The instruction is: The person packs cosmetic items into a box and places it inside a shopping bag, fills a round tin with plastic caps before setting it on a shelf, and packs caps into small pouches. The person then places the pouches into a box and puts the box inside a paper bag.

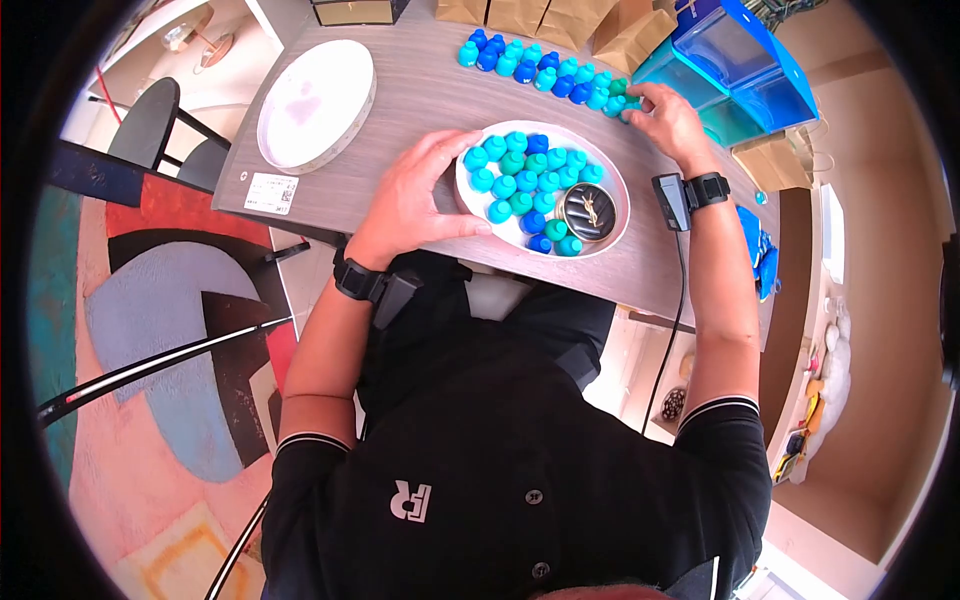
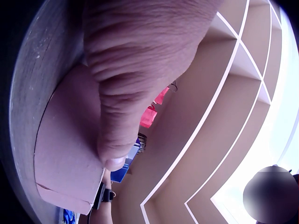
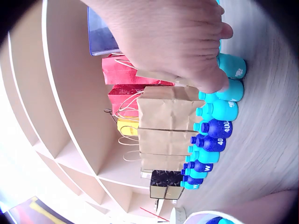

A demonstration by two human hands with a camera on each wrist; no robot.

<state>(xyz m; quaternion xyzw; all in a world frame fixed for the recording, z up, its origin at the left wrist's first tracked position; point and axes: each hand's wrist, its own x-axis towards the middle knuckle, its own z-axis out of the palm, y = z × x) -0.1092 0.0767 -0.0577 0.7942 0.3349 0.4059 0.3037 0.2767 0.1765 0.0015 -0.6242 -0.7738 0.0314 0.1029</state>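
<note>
Along the left side of a round white box (image 1: 492, 222), the left hand (image 1: 415, 198) grips the wall, its thumb at the near rim. The left wrist view has that hand (image 2: 135, 60) with its thumb along the box's pinkish wall (image 2: 70, 135). Several small teal, green and blue bottles (image 1: 526, 181) lie in the box beside a round black quilted item (image 1: 588, 212). At the right end of upright bottle rows (image 1: 525, 71), the right hand (image 1: 672, 125) pinches a green bottle (image 1: 632, 103). In the right wrist view the hand (image 3: 173, 42) partly covers the rows (image 3: 218, 129).
A round white lid or tray (image 1: 315, 105) lies at the table's left, above a white label (image 1: 269, 194). Brown paper bags (image 1: 575, 22) stand behind the rows. A clear blue box (image 1: 735, 70) is at the back right, with blue packets (image 1: 765, 262) along the right edge.
</note>
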